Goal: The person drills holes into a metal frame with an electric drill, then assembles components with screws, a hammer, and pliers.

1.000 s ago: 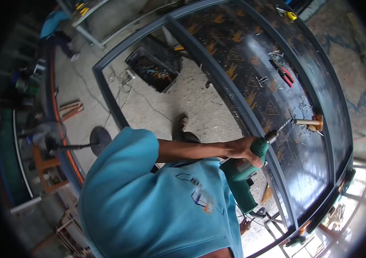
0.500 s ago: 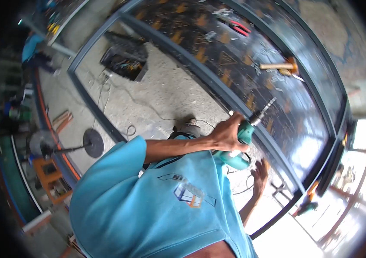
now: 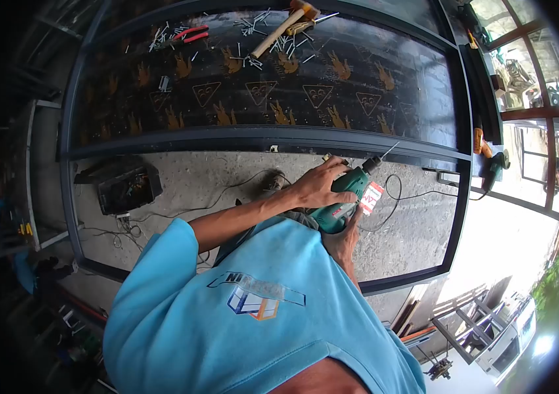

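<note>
The drill (image 3: 350,189) sits beneath the left hand (image 3: 319,187), its body clamped between thumb and fingers; the right hand (image 3: 342,243) lies against its lower end, though I can't tell its grip; it's green, with a black chuck (image 3: 372,164) and thin bit (image 3: 391,150); a red-and-white packet (image 3: 373,198) shows just beside it, over the floor (image 3: 417,243).

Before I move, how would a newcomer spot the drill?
Find the grey metal frame crossing the view. Just below its middle bar, the left hand and right hand are on the drill. Its green body and bit set it apart from the wooden-handled hammer and red-handled pliers above.
</note>
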The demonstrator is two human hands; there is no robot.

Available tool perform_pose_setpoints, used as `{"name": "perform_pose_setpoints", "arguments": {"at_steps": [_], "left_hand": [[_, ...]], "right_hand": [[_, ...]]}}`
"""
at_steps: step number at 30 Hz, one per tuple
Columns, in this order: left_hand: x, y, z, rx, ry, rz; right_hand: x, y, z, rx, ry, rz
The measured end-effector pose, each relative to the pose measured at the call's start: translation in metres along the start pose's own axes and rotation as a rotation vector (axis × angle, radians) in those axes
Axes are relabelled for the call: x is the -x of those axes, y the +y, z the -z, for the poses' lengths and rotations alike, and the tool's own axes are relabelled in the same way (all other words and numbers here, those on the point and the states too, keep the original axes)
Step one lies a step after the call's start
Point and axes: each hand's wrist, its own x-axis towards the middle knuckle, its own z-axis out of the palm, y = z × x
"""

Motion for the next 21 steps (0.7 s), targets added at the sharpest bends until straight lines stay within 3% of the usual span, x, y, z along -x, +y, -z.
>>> {"name": "perform_pose_setpoints", "arguments": {"at_steps": [2,3,4,5,8,10,13,15,17,18,21], "left_hand": [[-0.017,-0.007,0.005,0.199,0.025,0.04],[-0.026,-0.025,0.006,0.113,0.068,0.056],[-0.035,-0.045,0.006,-0.008,0.259,-0.107],[-0.042,-0.049,0.015,-0.03,0.288,-0.003],[-0.072,-0.083,0.026,-0.282,0.475,-0.124],[-0.083,-0.1,0.026,-0.398,0.46,-0.201],[-0.094,-0.11,0.017,-0.438,0.302,0.164],[-0.103,-0.097,0.014,-0.421,0.387,0.327],[-0.104,-0.093,0.008,-0.545,0.475,0.249],[-0.101,-0.107,0.005,-0.696,0.489,0.023],[-0.101,-0.102,0.003,-0.82,0.48,0.029]], "right_hand": [[0.003,0.007,0.001,0.06,0.046,-0.107],[0.006,0.008,0.001,0.104,0.055,-0.185],[0.011,0.007,0.0,0.102,0.083,-0.303],[0.017,0.011,0.002,0.111,0.091,-0.334],[0.02,0.018,0.004,-0.006,0.134,-0.686],[0.021,0.036,0.0,-0.041,0.174,-0.731],[0.024,0.067,-0.008,-0.029,0.206,-0.824],[0.027,0.085,-0.014,-0.008,0.098,-0.881],[0.028,0.104,-0.018,0.002,-0.021,-0.925],[0.026,0.114,-0.021,0.002,-0.082,-0.932],[0.01,0.156,-0.044,0.041,-0.152,-0.815]]}}
